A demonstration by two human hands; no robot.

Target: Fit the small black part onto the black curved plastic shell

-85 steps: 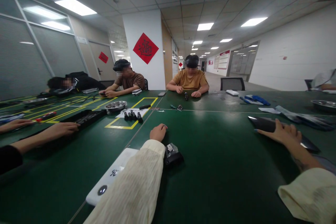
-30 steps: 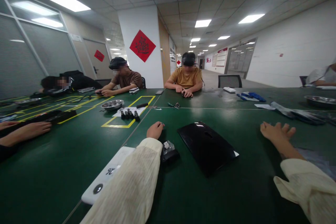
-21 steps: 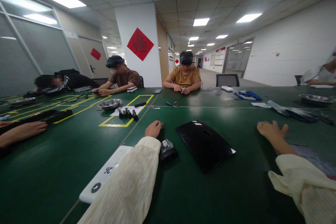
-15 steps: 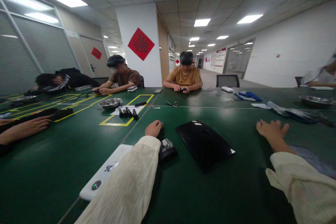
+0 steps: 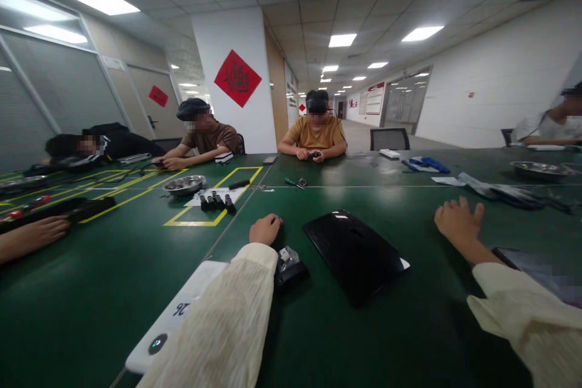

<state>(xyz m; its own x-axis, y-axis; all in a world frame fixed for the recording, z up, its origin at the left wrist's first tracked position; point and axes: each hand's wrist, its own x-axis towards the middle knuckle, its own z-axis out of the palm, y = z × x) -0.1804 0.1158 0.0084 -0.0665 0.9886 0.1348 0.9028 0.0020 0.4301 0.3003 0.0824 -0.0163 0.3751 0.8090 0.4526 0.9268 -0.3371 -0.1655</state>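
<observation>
My left hand (image 5: 266, 230) rests on the green table with its fingers curled in, and nothing shows in it. Just below it, beside my sleeve, is a black part with a clear plastic bag (image 5: 290, 267). To the right of that hand lies a glossy black panel (image 5: 357, 254), slightly curved, with a white corner; neither hand touches it. My right hand (image 5: 458, 224) is open at the far right of the panel, fingers apart and holding nothing. A dark flat device (image 5: 531, 267) lies partly behind my right sleeve.
A white device marked 26 (image 5: 177, 315) lies by my left forearm. Ahead are several black cylinders (image 5: 218, 201), a metal bowl (image 5: 184, 185), a green-handled tool (image 5: 291, 182) and gloves (image 5: 495, 188). Other people sit around the table; a co-worker's hand (image 5: 39, 236) is at the left.
My right hand has shifted slightly left and up in view, its fingers still spread. My left hand and the black panel stay almost in place; the view has turned slightly.
</observation>
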